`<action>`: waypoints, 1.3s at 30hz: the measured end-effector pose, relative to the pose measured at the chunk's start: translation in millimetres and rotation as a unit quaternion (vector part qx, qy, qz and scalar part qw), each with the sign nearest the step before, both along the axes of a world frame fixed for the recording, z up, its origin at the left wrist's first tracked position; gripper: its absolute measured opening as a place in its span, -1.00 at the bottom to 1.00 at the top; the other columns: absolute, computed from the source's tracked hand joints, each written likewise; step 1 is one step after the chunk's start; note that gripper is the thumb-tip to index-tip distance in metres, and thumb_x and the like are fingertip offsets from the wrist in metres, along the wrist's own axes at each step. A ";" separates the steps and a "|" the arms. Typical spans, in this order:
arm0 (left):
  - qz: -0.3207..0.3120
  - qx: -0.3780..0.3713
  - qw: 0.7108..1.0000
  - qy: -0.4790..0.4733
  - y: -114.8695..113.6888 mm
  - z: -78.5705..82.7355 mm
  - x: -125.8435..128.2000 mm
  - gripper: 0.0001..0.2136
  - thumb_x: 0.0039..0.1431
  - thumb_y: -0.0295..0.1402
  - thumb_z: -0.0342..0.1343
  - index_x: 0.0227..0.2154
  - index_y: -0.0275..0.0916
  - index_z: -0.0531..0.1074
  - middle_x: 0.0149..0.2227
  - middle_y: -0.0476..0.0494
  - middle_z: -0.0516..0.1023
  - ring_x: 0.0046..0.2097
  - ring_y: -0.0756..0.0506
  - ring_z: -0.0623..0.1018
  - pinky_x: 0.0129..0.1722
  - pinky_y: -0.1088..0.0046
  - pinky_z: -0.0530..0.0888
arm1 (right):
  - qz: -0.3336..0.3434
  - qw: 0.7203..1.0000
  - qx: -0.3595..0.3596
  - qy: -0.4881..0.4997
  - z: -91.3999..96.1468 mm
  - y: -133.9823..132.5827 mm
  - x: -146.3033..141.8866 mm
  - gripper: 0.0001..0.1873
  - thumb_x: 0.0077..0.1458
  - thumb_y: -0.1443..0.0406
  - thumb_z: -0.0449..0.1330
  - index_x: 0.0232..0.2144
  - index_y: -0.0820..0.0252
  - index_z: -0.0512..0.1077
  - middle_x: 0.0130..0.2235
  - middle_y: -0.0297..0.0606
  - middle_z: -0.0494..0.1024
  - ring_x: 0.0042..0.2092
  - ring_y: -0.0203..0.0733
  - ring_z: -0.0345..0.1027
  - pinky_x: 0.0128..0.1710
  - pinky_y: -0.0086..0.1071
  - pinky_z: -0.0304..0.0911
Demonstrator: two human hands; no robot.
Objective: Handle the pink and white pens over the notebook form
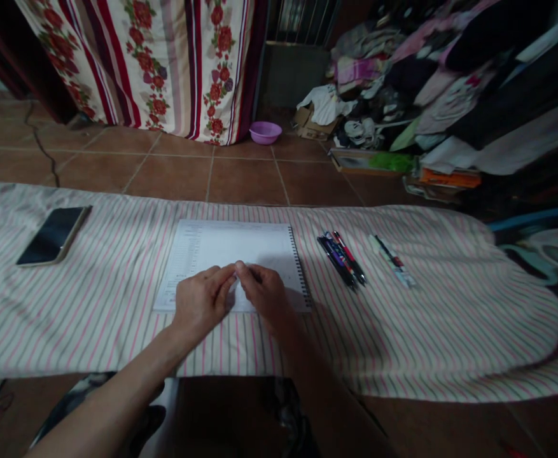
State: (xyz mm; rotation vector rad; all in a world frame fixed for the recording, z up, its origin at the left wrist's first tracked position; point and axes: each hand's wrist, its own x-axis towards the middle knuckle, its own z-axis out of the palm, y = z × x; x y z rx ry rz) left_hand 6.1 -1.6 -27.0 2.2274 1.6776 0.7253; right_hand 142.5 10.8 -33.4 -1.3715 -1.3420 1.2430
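A spiral-bound notebook lies open on a striped cloth spread over the tiled floor. My left hand and my right hand rest side by side on the lower part of its page, fingertips meeting near the middle. The fingers of both hands are curled and pressed together at the paper; whether they pinch a fold or a small piece of it I cannot make out. Several pens lie to the right of the notebook, with one more white pen further right.
A dark phone lies on the cloth at the left. Behind, a floral striped curtain hangs, a small purple bowl sits on the tiles, and a heap of clothes and boxes fills the right.
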 end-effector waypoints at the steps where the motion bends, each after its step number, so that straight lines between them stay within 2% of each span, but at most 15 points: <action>1: -0.004 0.022 0.998 0.051 -0.9 0.9 -0.4 -0.67 0.23 -0.28 -0.16 -0.12 -0.16 0.48 -0.40 -0.12 0.55 -0.37 -0.10 0.51 -0.43 0.42 0.33 | 0.002 1.000 -0.008 0.005 -0.8 0.2 -0.6 -0.50 0.03 -0.05 0.04 -0.72 0.15 0.14 -0.71 -0.47 0.10 -0.64 -0.42 -0.05 -0.67 -0.48 -0.11; 4: -0.010 0.088 0.983 0.158 -3.5 3.1 -0.2 -0.69 0.19 -0.36 -0.12 -0.12 -0.17 0.47 -0.47 -0.09 0.49 -0.43 -0.09 0.47 -0.50 0.42 0.26 | -0.003 0.999 -0.042 0.031 0.2 0.3 -3.6 -0.46 0.01 -0.07 0.03 -0.77 0.14 0.10 -0.75 -0.48 0.06 -0.68 -0.44 -0.10 -0.70 -0.47 -0.18; 7: -0.026 0.134 0.970 0.200 -4.9 4.1 0.6 -0.68 0.14 -0.42 -0.09 -0.09 -0.15 0.44 -0.47 -0.07 0.48 -0.43 -0.09 0.45 -0.49 0.40 0.25 | -0.027 0.990 -0.103 0.092 5.8 -0.4 -5.5 -0.45 -0.04 -0.09 0.08 -0.78 0.12 0.05 -0.77 -0.52 -0.01 -0.71 -0.46 -0.20 -0.72 -0.47 -0.29; 12: -0.039 0.161 0.963 0.212 -6.6 3.1 2.4 -0.68 0.13 -0.45 -0.09 -0.09 -0.16 0.43 -0.46 -0.07 0.48 -0.43 -0.08 0.43 -0.48 0.39 0.25 | -0.043 0.965 -0.181 0.186 9.3 -2.4 -4.2 -0.47 -0.15 -0.07 0.16 -0.76 0.10 0.02 -0.77 -0.59 -0.07 -0.72 -0.49 -0.30 -0.72 -0.46 -0.39; 16: -0.046 0.157 0.964 0.207 -8.1 0.8 3.9 -0.68 0.15 -0.44 -0.10 -0.08 -0.18 0.43 -0.46 -0.08 0.49 -0.43 -0.08 0.44 -0.48 0.40 0.24 | -0.061 0.958 -0.186 0.212 4.8 -4.5 -4.3 -0.55 -0.17 0.00 0.19 -0.73 0.12 0.08 -0.76 -0.58 -0.02 -0.71 -0.48 -0.25 -0.71 -0.47 -0.37; 18: -0.043 0.149 0.967 0.201 -8.2 1.0 4.9 -0.69 0.17 -0.41 -0.10 -0.08 -0.18 0.44 -0.47 -0.08 0.50 -0.44 -0.08 0.45 -0.49 0.41 0.24 | -0.070 0.963 -0.172 0.196 4.9 -5.9 -5.0 -0.55 -0.14 0.02 0.16 -0.74 0.11 0.05 -0.75 -0.56 -0.02 -0.70 -0.48 -0.24 -0.70 -0.45 -0.35; 23: -0.027 0.103 0.982 0.159 -7.1 6.3 6.7 -0.70 0.22 -0.33 -0.13 -0.11 -0.12 0.46 -0.46 -0.06 0.54 -0.45 -0.07 0.49 -0.53 0.43 0.21 | -0.068 0.989 -0.091 0.093 10.6 -9.2 -4.8 -0.54 -0.02 0.04 0.05 -0.77 0.12 0.05 -0.73 -0.52 -0.01 -0.66 -0.43 -0.19 -0.65 -0.42 -0.24; 26: -0.020 0.047 0.992 0.116 -6.9 9.6 5.6 -0.69 0.24 -0.26 -0.14 -0.11 -0.10 0.47 -0.38 -0.08 0.59 -0.43 -0.08 0.53 -0.53 0.44 0.24 | -0.071 0.996 -0.048 0.038 10.2 -10.5 -4.4 -0.53 0.02 0.03 0.01 -0.76 0.11 0.03 -0.72 -0.50 0.00 -0.63 -0.40 -0.16 -0.62 -0.41 -0.19; 29: -0.021 -0.025 0.998 0.058 -6.6 13.2 2.5 -0.68 0.23 -0.25 -0.13 -0.12 -0.11 0.49 -0.27 -0.12 0.61 -0.33 -0.12 0.57 -0.43 0.41 0.35 | -0.065 0.998 -0.013 -0.011 7.8 -11.8 -5.3 -0.53 0.05 0.03 -0.03 -0.75 0.11 0.02 -0.72 -0.48 0.01 -0.62 -0.39 -0.12 -0.59 -0.40 -0.15; 32: -0.019 -0.099 0.995 -0.012 -4.5 17.4 -2.3 -0.69 0.20 -0.26 -0.09 -0.13 -0.11 0.51 -0.19 -0.12 0.61 -0.21 -0.16 0.57 -0.27 0.34 0.41 | -0.057 0.997 0.016 -0.041 6.3 -13.6 -6.3 -0.54 0.07 0.04 -0.05 -0.75 0.11 0.05 -0.71 -0.46 0.05 -0.61 -0.37 -0.07 -0.56 -0.41 -0.11; 36: -0.043 -0.183 0.979 -0.077 -1.1 19.7 -9.1 -0.68 0.20 -0.23 -0.08 -0.11 -0.12 0.50 -0.29 -0.05 0.63 -0.26 -0.12 0.57 -0.29 0.39 0.42 | -0.045 0.997 0.034 -0.050 4.8 -14.0 -6.3 -0.56 0.08 0.04 -0.04 -0.72 0.13 0.16 -0.69 -0.44 0.10 -0.59 -0.35 -0.01 -0.55 -0.42 -0.08; 39: -0.042 -0.153 0.987 -0.039 -3.7 18.3 -10.0 -0.68 0.22 -0.23 -0.11 -0.10 -0.11 0.49 -0.31 -0.04 0.62 -0.31 -0.11 0.56 -0.34 0.41 0.40 | -0.027 0.999 0.012 -0.036 3.0 -12.1 -7.9 -0.56 0.05 0.02 -0.02 -0.71 0.14 0.17 -0.69 -0.46 0.07 -0.61 -0.37 -0.06 -0.58 -0.43 -0.11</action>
